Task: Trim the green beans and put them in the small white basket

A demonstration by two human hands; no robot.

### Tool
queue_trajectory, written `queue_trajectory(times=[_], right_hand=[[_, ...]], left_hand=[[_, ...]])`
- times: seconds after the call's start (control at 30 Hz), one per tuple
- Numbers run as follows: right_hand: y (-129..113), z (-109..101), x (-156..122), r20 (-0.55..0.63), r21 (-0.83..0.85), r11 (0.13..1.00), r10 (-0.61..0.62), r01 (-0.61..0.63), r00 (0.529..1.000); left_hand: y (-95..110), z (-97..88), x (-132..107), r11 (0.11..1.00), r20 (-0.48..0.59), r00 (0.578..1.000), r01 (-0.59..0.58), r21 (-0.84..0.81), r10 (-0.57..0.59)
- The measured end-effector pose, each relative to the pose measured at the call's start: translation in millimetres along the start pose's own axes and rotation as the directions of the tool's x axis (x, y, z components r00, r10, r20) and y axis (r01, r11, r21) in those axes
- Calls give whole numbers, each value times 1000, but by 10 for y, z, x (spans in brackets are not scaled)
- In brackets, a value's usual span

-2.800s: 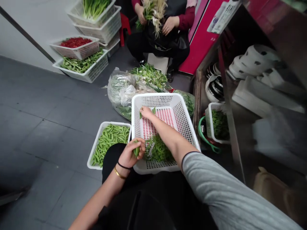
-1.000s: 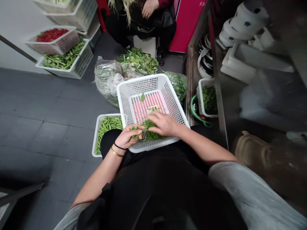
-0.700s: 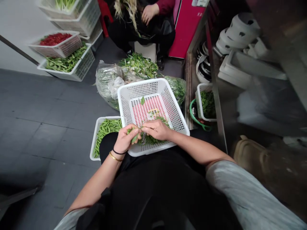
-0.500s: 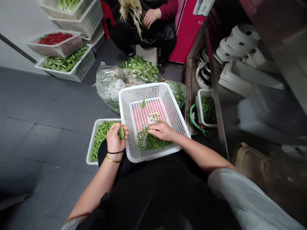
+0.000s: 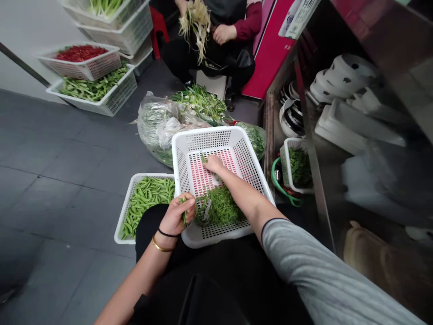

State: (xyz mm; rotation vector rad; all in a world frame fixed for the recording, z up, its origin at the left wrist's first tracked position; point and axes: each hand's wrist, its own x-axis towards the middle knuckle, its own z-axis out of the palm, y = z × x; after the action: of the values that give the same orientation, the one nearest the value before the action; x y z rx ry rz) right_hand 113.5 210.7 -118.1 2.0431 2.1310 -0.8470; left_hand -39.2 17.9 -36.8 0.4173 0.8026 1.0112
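A large white perforated basket (image 5: 181, 167) rests against my knees, with a heap of green trimmings (image 5: 221, 207) in its near end. My right hand (image 5: 214, 163) reaches into the basket's far part, fingers closed around a green pod (image 5: 203, 158). My left hand (image 5: 176, 216) hovers at the basket's near left rim, pinching another green pod (image 5: 183, 213). A smaller white basket (image 5: 127, 205) filled with green pea pods (image 5: 149, 198) lies on the floor to the left of it.
Clear bags of greens (image 5: 162, 122) and loose green stalks (image 5: 199, 100) lie beyond the basket. Another person (image 5: 233, 31) sits at the back handling rooted greens. Stacked baskets of red chillies (image 5: 79, 53) and green beans (image 5: 91, 88) stand far left. A steel shelf (image 5: 304, 117) with dishes is on the right.
My right hand moved from the trimmings heap forward to the far part of the basket. My left hand swung from above the small pod basket back to the large basket's near rim.
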Motion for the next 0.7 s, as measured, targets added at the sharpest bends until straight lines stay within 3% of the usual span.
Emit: queue_trajectory(times=[0.17, 0.33, 0.47, 0.6, 0.7], right_hand=[[190, -19, -357, 56, 73, 997, -44, 40, 997], [140, -95, -505, 138, 159, 987, -24, 1, 990], [118, -244, -618, 117, 223, 975, -45, 18, 992], [139, -430, -970, 27, 302, 945, -136, 121, 990], [138, -461, -1460, -49, 328, 895, -304, 303, 951]], left_hand=[[-59, 30, 55, 996, -131, 991, 12, 90, 0], [-138, 183, 23, 990, -145, 988, -32, 137, 52], [-131, 256, -129, 982, -151, 986, -39, 182, 67], [-80, 262, -197, 977, -205, 971, -82, 196, 123], [-68, 272, -155, 969, -245, 956, -107, 224, 162]])
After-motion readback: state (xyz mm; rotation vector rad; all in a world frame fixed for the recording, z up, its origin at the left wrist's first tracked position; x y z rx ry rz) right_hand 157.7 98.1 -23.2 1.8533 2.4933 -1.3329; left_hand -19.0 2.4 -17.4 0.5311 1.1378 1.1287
